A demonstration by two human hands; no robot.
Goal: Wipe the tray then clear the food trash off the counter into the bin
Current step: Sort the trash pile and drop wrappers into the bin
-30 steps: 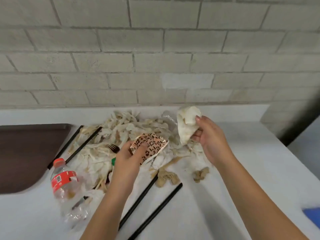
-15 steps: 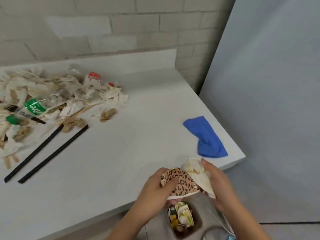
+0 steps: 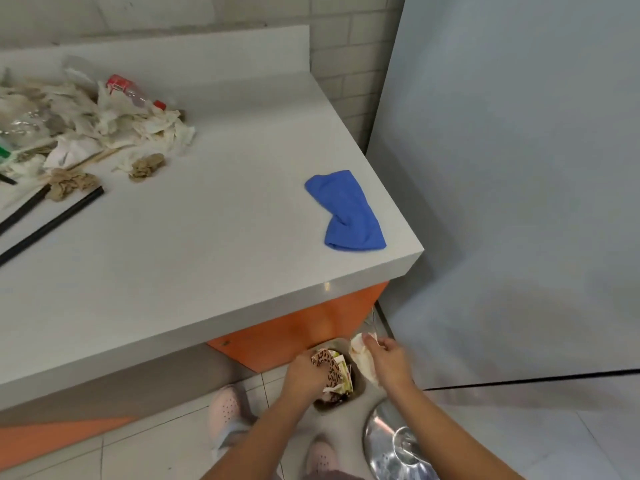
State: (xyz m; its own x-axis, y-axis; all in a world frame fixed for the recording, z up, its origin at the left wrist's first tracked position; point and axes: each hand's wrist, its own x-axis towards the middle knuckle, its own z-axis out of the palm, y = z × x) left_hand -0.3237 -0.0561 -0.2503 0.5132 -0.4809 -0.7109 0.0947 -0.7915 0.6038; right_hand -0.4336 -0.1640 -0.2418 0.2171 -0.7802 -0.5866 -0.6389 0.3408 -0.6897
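My left hand (image 3: pixel 303 374) grips a leopard-print paper cup (image 3: pixel 329 367) low over the open bin (image 3: pixel 360 388) on the floor below the counter's edge. My right hand (image 3: pixel 389 360) holds a crumpled white napkin (image 3: pixel 362 356) just right of the bin's opening. The bin has food scraps and wrappers inside. A heap of trash (image 3: pixel 86 129) lies at the far left of the grey counter (image 3: pixel 194 244): napkins, a clear bottle with a red label (image 3: pixel 130 90), brown paper wads and black chopsticks (image 3: pixel 52 223). The tray is out of view.
A blue cloth (image 3: pixel 346 213) lies near the counter's right corner. The bin's shiny metal lid (image 3: pixel 398 445) sits on the tiled floor by my feet. An orange cabinet front (image 3: pixel 294 330) is under the counter and a grey panel wall (image 3: pixel 519 168) on the right.
I turned from the trash heap to the counter's right end. Both hands carried the cup and napkin off the counter and lowered them to the bin's mouth.
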